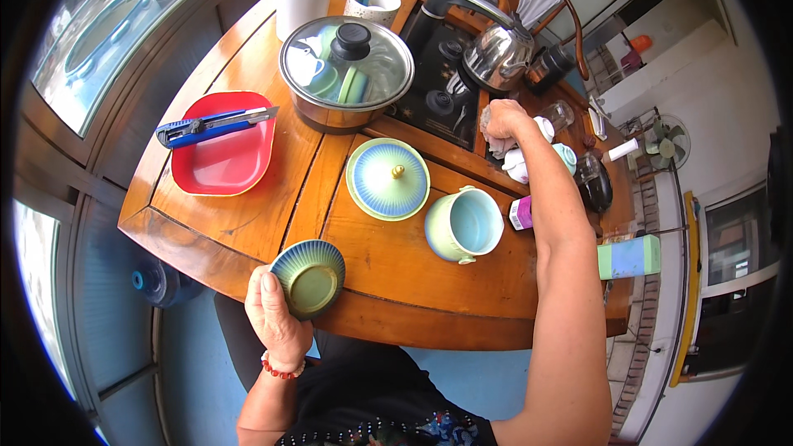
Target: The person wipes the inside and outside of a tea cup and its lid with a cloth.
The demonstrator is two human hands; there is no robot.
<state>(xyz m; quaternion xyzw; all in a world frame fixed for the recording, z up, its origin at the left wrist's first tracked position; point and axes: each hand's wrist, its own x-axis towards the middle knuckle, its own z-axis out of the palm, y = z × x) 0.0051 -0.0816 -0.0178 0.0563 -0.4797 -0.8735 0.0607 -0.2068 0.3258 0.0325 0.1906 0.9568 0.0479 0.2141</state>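
Note:
My left hand (pixel 276 316) grips a green and blue ribbed saucer (pixel 310 279) by its rim, over the table's front edge. The saucer's underside with its foot ring faces me. At the far right, my outstretched right hand (pixel 509 118) is closed on a crumpled, pale cloth (pixel 495 139) beside the tea stove. A matching lid (pixel 388 179) with a gold knob rests on the wooden table (pixel 248 223). To its right, a green and blue ceramic cup (pixel 464 225) has its mouth tilted towards the right in this view.
A glass-lidded pot (pixel 347 74) holds ceramic pieces. A blue utility knife (pixel 217 126) lies across a red dish (pixel 226 167). A steel kettle (pixel 500 56) stands by the black stove panel (pixel 433 74). Small teaware (pixel 515 164), a purple box (pixel 521 214) and a green box (pixel 629 257) sit near my right arm.

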